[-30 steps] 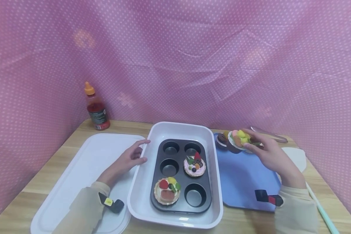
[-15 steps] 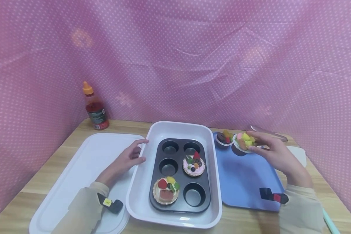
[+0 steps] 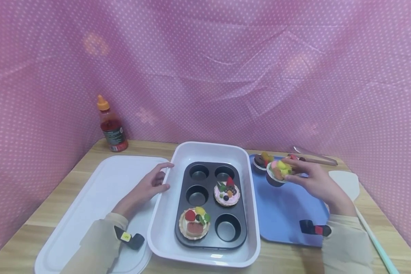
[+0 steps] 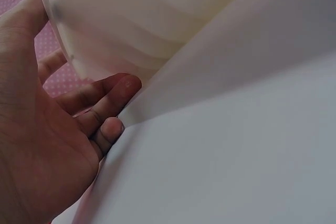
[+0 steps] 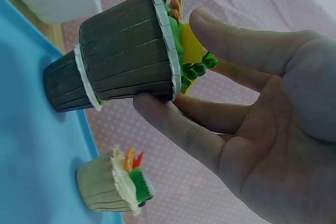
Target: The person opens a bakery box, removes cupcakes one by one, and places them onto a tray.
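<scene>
My right hand pinches a cupcake, just shifted closer to the white tub but hanging above the blue tray; I judge this move unfinished. My left hand rests relaxed against the tub's rim.

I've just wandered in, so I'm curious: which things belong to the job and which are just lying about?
Seem part of the job:
cupcake, held in the right hand
white tub, touched by the left hand
muffin tin and tarts, inside the tub
blue tray with other cupcakes

Probably just lying about:
sauce bottle
spatula
white board
long utensil
</scene>
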